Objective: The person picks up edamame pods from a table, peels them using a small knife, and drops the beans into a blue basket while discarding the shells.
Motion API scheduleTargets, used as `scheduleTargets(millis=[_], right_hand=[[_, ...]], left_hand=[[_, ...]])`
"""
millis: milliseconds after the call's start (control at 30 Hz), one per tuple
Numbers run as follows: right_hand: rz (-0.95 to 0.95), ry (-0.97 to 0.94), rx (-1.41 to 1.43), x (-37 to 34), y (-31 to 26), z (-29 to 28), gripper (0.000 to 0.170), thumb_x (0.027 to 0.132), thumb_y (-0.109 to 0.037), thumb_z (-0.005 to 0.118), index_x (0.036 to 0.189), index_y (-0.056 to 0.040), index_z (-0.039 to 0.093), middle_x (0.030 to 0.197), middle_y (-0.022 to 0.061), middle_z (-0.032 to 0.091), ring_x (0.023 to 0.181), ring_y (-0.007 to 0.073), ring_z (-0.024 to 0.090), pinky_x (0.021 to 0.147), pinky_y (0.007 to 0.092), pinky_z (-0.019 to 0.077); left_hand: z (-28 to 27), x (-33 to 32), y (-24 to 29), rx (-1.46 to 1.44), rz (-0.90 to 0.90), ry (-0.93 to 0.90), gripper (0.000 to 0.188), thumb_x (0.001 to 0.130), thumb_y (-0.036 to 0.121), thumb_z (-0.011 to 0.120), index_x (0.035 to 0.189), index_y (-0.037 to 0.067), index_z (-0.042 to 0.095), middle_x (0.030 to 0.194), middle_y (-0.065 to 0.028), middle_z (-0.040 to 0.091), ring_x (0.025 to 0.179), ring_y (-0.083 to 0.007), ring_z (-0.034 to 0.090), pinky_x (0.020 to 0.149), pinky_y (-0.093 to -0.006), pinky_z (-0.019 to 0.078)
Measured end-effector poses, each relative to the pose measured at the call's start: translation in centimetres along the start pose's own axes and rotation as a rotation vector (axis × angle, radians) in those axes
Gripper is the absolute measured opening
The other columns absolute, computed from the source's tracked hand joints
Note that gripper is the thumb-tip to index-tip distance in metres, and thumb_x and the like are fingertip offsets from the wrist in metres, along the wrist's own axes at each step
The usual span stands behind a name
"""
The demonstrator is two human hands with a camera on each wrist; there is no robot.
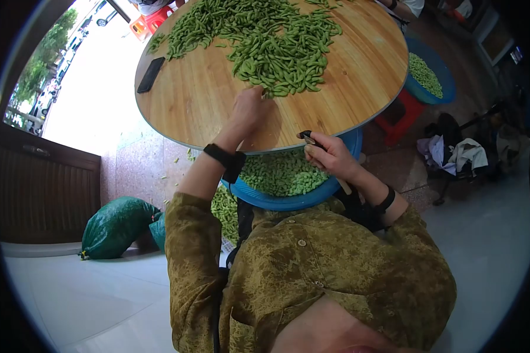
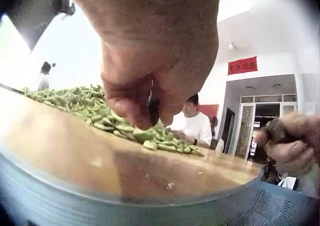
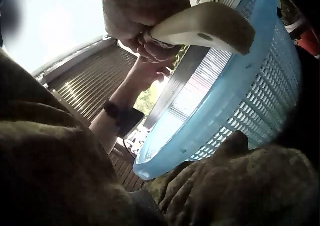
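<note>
Green pods (image 1: pixel 282 59) lie heaped on the round wooden table (image 1: pixel 188 117). At the heap's near edge is the left hand (image 1: pixel 250 115), its fingers bent down close to the pods. In the left wrist view a small dark thing (image 2: pixel 153 109) shows between the fingertips of the left hand (image 2: pixel 155 60); whether it is gripped is unclear. The right hand (image 1: pixel 334 157), over the table's near rim, grips a tool with a dark tip (image 1: pixel 305 135) and a pale handle (image 3: pixel 207 28). Shelled beans (image 1: pixel 282 173) fill a blue basket (image 1: pixel 288 203) under that rim.
A black phone (image 1: pixel 151 75) lies on the table's left side. Right of the table, a blue basin (image 1: pixel 444 73) of beans stands on a red stool (image 1: pixel 401 117). Green sacks (image 1: pixel 118 226) rest on the floor at left. A person in white (image 2: pixel 197 126) sits across the table.
</note>
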State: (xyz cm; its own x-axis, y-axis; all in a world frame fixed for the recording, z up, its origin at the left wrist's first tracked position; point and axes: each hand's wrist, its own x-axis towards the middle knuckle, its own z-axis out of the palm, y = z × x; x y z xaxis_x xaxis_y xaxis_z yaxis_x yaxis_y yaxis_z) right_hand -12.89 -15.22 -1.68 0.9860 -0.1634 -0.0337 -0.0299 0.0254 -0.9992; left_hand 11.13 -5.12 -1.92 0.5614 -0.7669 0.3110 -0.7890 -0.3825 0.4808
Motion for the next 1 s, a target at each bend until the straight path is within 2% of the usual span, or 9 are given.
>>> scheduleTargets(millis=[133,433,533,567,633,733,800,933,1000], right_hand=[[0.026,0.012,0.051,-0.3,0.8,-0.9,0.036,0.097,-0.013,0.045,0.130,-0.0001,0.046,0.076,-0.0005,0.053,0.052,0.0028,0.043,0.043,0.0183,0.0342],[0.050,0.002,0.240,1.7,1.1,0.4,0.024,0.096,-0.016,0.046,0.113,-0.0010,0.052,0.068,-0.0012,0.050,0.048,0.0033,0.043,0.041,0.0182,0.0351],[0.040,0.013,0.233,2.0,1.1,0.7,0.024,0.096,-0.017,0.045,0.113,-0.0017,0.051,0.072,0.0000,0.052,0.051,0.0035,0.044,0.041,0.0186,0.0360],[0.043,0.013,0.232,2.0,0.9,0.8,0.024,0.096,-0.017,0.045,0.113,-0.0017,0.051,0.072,0.0000,0.052,0.051,0.0035,0.044,0.041,0.0186,0.0360],[0.032,0.005,0.297,2.0,0.3,0.9,0.040,0.098,-0.013,0.043,0.137,-0.0030,0.039,0.078,0.0013,0.053,0.054,0.0032,0.044,0.043,0.0171,0.0352],[0.009,-0.009,0.322,2.0,0.2,1.2,0.041,0.098,-0.013,0.043,0.137,-0.0030,0.039,0.079,0.0019,0.054,0.054,0.0035,0.044,0.043,0.0170,0.0356],[-0.011,0.027,0.299,2.0,0.4,1.2,0.041,0.099,-0.013,0.043,0.137,-0.0028,0.039,0.079,0.0019,0.054,0.054,0.0035,0.044,0.043,0.0171,0.0357],[-0.021,0.042,0.263,2.0,0.5,1.1,0.040,0.099,-0.013,0.042,0.137,-0.0021,0.038,0.080,0.0019,0.053,0.054,0.0037,0.044,0.043,0.0172,0.0356],[-0.017,0.033,0.258,2.0,0.6,1.1,0.040,0.099,-0.013,0.042,0.137,-0.0019,0.038,0.080,0.0019,0.053,0.054,0.0038,0.044,0.043,0.0172,0.0355]], left_hand=[[1.0,0.7,-1.1,0.079,-0.009,-0.033,0.022,0.076,0.018,0.065,0.086,-0.001,0.064,0.080,-0.0241,0.062,0.078,-0.0410,0.061,0.069,-0.0444,0.0489],[-0.5,-3.4,-0.8,-0.031,0.081,0.025,0.020,0.073,0.013,0.065,0.087,-0.002,0.063,0.080,-0.0193,0.061,0.076,-0.0359,0.061,0.066,-0.0403,0.0489],[-1.1,-4.7,1.1,-0.097,-0.027,0.027,0.016,0.075,0.010,0.064,0.086,0.000,0.063,0.076,-0.0169,0.061,0.067,-0.0319,0.060,0.062,-0.0371,0.0481],[-1.7,-5.4,2.2,-0.389,-0.171,-0.069,0.013,0.076,0.009,0.064,0.085,0.000,0.063,0.073,-0.0157,0.061,0.063,-0.0304,0.059,0.061,-0.0367,0.0475],[-2.4,-6.2,3.9,-0.682,-0.316,-0.163,0.011,0.077,0.008,0.064,0.085,0.001,0.063,0.070,-0.0146,0.061,0.059,-0.0289,0.057,0.059,-0.0363,0.0470],[-2.2,-6.7,4.7,-0.750,-0.389,-0.186,0.003,0.079,0.004,0.060,0.081,0.001,0.059,0.074,-0.0185,0.063,0.070,-0.0374,0.061,0.061,-0.0405,0.0472],[-1.4,-6.3,4.0,-0.195,-0.094,0.151,0.006,0.077,0.005,0.061,0.081,0.001,0.059,0.073,-0.0186,0.062,0.072,-0.0370,0.061,0.063,-0.0422,0.0477],[-0.8,-5.6,2.5,-0.144,-0.137,0.127,0.009,0.075,0.006,0.063,0.082,0.001,0.059,0.075,-0.0190,0.063,0.074,-0.0386,0.061,0.065,-0.0440,0.0477],[-0.7,-5.6,1.9,-0.024,-0.065,0.052,0.019,0.070,0.012,0.069,0.080,0.000,0.059,0.074,-0.0179,0.063,0.066,-0.0310,0.063,0.061,-0.0391,0.0476]])
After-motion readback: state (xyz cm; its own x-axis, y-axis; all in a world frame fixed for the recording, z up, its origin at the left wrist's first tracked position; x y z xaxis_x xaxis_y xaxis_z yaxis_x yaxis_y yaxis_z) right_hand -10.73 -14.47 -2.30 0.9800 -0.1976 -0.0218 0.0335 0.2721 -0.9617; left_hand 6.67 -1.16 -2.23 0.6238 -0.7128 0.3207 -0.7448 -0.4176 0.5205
